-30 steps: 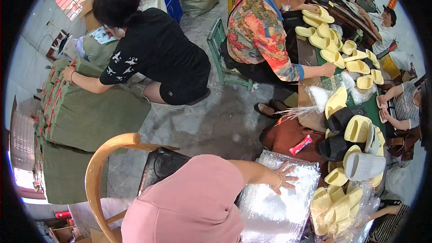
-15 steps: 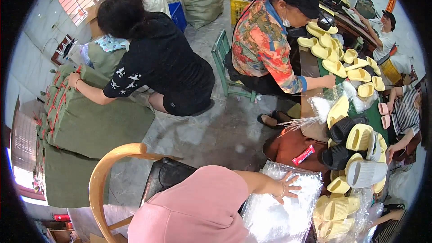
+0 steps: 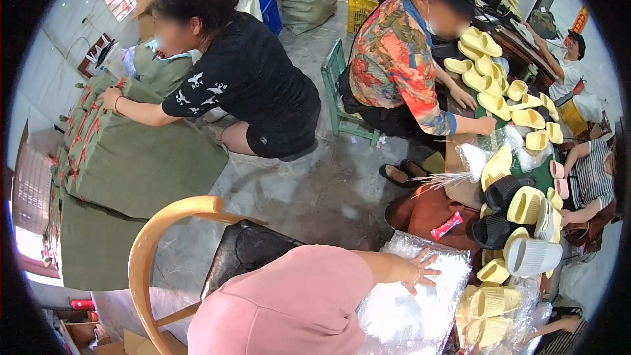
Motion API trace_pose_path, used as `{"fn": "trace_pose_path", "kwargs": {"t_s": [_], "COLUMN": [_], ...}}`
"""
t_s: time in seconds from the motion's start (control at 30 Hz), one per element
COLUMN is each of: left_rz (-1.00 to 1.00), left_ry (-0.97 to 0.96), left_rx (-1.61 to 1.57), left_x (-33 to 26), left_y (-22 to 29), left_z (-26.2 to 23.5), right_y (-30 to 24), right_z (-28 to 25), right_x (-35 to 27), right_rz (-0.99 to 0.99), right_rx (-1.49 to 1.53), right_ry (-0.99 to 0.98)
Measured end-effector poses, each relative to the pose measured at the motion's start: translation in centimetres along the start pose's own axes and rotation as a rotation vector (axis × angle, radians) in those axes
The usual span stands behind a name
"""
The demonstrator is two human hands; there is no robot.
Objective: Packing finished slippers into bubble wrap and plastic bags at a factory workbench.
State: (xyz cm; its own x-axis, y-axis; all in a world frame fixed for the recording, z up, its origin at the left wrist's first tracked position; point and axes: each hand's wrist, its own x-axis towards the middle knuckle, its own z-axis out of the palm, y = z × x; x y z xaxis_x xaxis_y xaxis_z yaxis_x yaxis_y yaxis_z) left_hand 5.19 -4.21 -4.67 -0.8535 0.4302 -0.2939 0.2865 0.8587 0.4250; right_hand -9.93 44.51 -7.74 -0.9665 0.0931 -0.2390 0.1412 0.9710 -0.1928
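The person's right hand point(image 3: 420, 268), fingers spread, presses flat on a stack of clear crinkled plastic bags point(image 3: 411, 302) beside yellow plastic slippers point(image 3: 490, 301); the left hand is out of view.

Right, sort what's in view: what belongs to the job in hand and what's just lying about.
In the job: hand of the person in pink, flat on the clear plastic bags; yellow slippers; black slippers.
Lying about: wooden chair; green bundles; green stool; yellow crate.
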Motion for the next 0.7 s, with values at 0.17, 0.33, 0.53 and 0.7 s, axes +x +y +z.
{"fn": "trace_pose_path", "kwargs": {"t_s": [0.17,0.33,0.53,0.7], "left_rz": [-0.002,0.042,0.034,0.027], "left_ry": [-0.011,0.018,0.116,0.026], "left_rx": [0.013,0.019,0.008,0.068], "left_x": [0.4,1.1,0.5,0.5], "left_y": [-0.1,1.2,-0.8,-1.3], "left_z": [0.2,0.9,2.1,1.3], "right_y": [-11.5,-12.0,-19.2,-15.1], "right_z": [-6.6,-8.0,-8.8,-2.9], "right_x": [-9.7,-12.3,-14.5,-9.8], "right_rz": [0.1,0.138,0.198,0.108], "right_rx": [0.057,1.291,2.058,1.661], "right_ry": [-0.059,-0.29,-0.057,0.123]}}
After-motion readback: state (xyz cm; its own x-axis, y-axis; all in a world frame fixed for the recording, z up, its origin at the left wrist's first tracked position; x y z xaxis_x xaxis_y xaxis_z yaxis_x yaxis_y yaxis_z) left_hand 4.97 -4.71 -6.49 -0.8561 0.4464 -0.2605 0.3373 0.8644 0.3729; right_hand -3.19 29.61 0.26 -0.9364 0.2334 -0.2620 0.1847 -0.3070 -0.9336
